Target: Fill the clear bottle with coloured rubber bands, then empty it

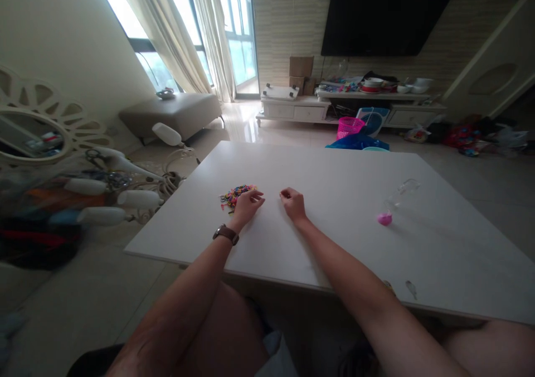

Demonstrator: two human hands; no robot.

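A heap of tiny multicoloured pieces (231, 197) lies on the white table (334, 182); they are too small to name. My left hand (249, 201), with a dark watch (226, 233) on its wrist, is over the right side of the heap. Its fingers are apart, and nothing shows between them. A short way to the right, my right hand (293, 202) is closed in a pinch just above the tabletop. Whatever its fingertips may hold is too small to make out. Bare tabletop separates the two hands.
To the right on the table are a small pink rounded object (384, 218) and clear plastic pieces (408, 185). A small clear item (411, 289) lies near the front edge. Beyond the table stands a pink basket (350, 127); a lamp with white shades (137, 199) is at left.
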